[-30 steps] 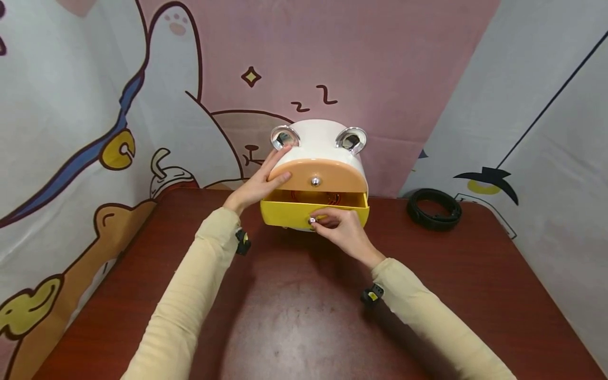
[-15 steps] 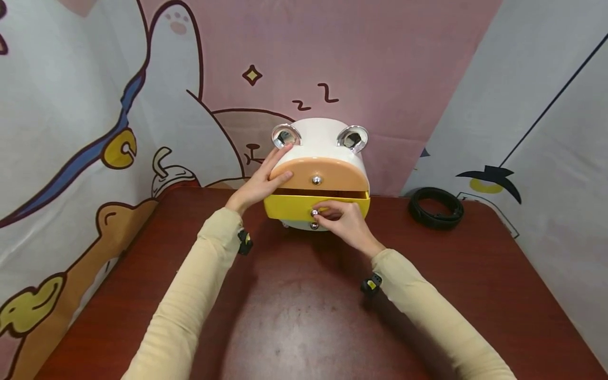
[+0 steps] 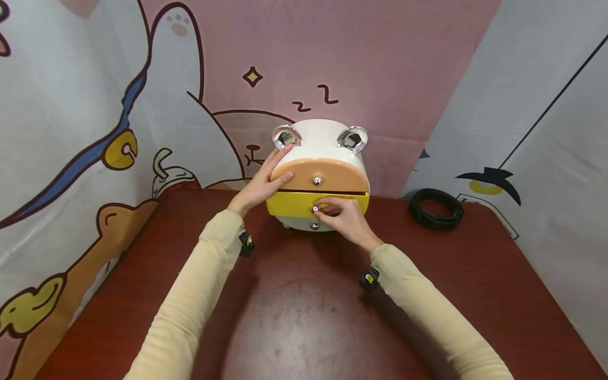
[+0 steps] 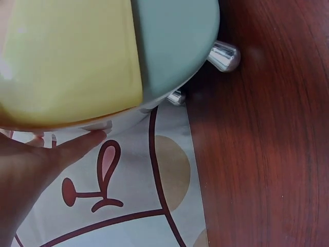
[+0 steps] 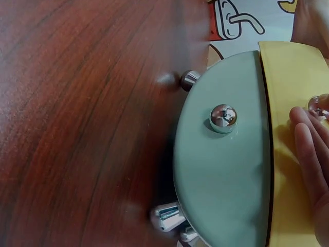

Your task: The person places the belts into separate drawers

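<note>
A small rounded chest of drawers (image 3: 319, 141) with a white body and two silver ear-like rings stands at the back of the table. Its top drawer (image 3: 296, 177) is orange, the middle drawer (image 3: 287, 205) yellow and the bottom drawer (image 5: 231, 175) grey-green. With thumb and forefinger my right hand (image 3: 349, 221) pinches the yellow drawer's silver knob (image 3: 315, 209). That drawer sticks out slightly, leaving a narrow dark gap under the orange front. My left hand (image 3: 261, 184) rests against the chest's upper left side, fingers extended beside a silver ring and thumb at the orange front.
A black coiled belt (image 3: 436, 209) lies at the back right of the reddish-brown table (image 3: 294, 306). Cartoon-printed cloth (image 3: 380, 68) hangs close behind the chest and along both sides. Short silver feet (image 4: 224, 56) hold the chest up.
My right hand has pushed the yellow drawer inward, from well out to nearly flush. Red items seen inside it earlier are now hidden. The left hand has stayed in place on the chest.
</note>
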The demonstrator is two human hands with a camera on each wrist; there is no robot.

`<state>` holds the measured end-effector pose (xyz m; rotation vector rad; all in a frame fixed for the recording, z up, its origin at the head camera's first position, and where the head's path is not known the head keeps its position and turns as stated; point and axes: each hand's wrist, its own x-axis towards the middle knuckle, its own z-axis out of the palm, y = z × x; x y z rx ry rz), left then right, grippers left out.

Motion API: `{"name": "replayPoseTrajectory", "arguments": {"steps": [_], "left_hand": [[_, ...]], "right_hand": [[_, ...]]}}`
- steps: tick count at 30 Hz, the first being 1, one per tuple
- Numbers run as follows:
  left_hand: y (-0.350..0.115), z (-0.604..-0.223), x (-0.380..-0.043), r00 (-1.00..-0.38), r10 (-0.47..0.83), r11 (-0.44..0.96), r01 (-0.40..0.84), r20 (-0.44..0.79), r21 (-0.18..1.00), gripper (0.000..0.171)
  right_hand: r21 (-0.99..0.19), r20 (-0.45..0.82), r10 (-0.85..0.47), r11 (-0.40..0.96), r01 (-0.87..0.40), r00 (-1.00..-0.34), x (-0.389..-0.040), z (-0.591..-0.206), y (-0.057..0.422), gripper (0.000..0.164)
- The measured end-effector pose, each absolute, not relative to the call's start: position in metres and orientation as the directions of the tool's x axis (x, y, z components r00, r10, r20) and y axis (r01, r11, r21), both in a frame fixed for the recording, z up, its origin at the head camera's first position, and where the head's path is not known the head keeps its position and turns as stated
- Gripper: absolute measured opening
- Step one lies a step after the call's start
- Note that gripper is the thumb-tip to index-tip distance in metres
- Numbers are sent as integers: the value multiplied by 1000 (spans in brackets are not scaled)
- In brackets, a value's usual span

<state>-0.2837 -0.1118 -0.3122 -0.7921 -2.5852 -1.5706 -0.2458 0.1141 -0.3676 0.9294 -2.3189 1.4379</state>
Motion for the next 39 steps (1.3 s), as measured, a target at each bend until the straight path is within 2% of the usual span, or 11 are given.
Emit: {"name": "replayPoseTrajectory", "arguments": {"steps": [10,20,30,39], "left_hand": [[-111,-315,-288,-859,423,329,443,289,834,62],[-113,-317,-291,-850,423,309,462,315,831,84],[-112,-322,-289,-839,384,312,511,386,801,76],[-109,-323,-290,-841,365,331,518,399,789,78]], "right_hand": [[-710,536,-370,289,-642,-759,-262,-377,117,19],[-650,578,-370,329,-685,-727,-276,-394,117,17],[-667,586,-358,297,-683,-727,-252,-374,109,18],[-645,551,-397,355,-676,-734,-274,-393,119,16]]}}
